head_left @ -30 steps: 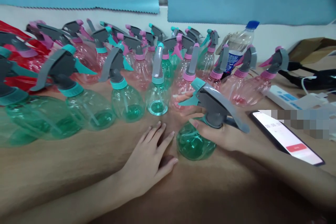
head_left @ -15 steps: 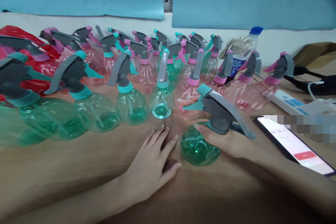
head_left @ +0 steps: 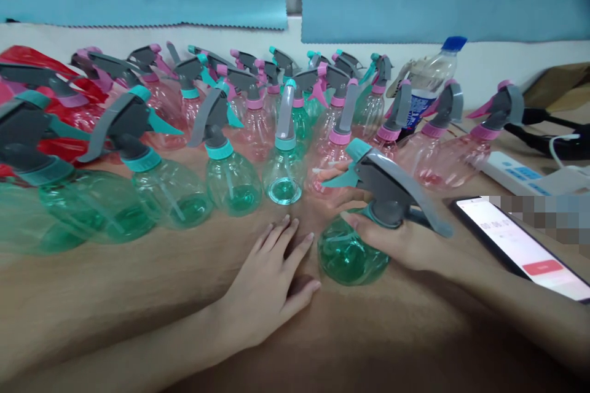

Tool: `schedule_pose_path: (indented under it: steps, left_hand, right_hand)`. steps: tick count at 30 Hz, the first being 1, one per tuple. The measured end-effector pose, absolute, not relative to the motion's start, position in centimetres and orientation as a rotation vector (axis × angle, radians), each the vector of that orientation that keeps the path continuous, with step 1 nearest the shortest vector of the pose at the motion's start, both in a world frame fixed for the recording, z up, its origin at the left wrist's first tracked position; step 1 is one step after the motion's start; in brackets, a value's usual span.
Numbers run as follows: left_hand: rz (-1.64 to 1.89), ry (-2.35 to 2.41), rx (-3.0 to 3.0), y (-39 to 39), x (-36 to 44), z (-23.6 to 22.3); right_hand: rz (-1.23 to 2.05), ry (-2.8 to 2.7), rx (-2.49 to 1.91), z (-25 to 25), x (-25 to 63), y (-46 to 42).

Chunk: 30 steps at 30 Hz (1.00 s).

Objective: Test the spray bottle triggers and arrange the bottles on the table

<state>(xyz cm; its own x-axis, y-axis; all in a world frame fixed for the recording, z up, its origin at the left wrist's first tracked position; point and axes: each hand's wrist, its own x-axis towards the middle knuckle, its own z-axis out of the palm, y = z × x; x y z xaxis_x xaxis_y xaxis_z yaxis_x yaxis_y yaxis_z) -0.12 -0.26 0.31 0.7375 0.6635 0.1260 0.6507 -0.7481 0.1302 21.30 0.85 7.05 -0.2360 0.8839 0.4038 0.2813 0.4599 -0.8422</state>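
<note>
My right hand [head_left: 401,244] is wrapped round the neck of a green spray bottle [head_left: 353,255] with a grey and teal trigger head. The bottle leans slightly, its base at the tabletop. Flat on the table [head_left: 152,307] lies my left hand [head_left: 271,282], fingers stretched out and holding nothing, just left of that bottle. Beyond its fingertips stands a clear green spray bottle [head_left: 284,166] with a teal collar. Farther left are more green spray bottles, among them one [head_left: 233,178] with its grey lever facing left.
Pink spray bottles [head_left: 255,132] and green ones crowd the back. At the right are a phone [head_left: 511,239], a white power strip [head_left: 516,175] and a black cable. A blue-capped bottle [head_left: 431,80] stands near the wall; red plastic [head_left: 32,61] lies at the left.
The view has shifted slightly. Both hands keep their places, the right one still round the green spray bottle and the left one flat on the table.
</note>
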Motion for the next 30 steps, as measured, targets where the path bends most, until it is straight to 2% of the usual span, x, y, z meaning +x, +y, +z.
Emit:
schedule_pose_path:
  steps: [30]
  left_hand:
    - [0.224, 1.091, 2.828, -0.33, -0.06, 0.66]
  right_hand:
    - [0.76, -1.76, -1.04, 7.69, 20.97, 0.7]
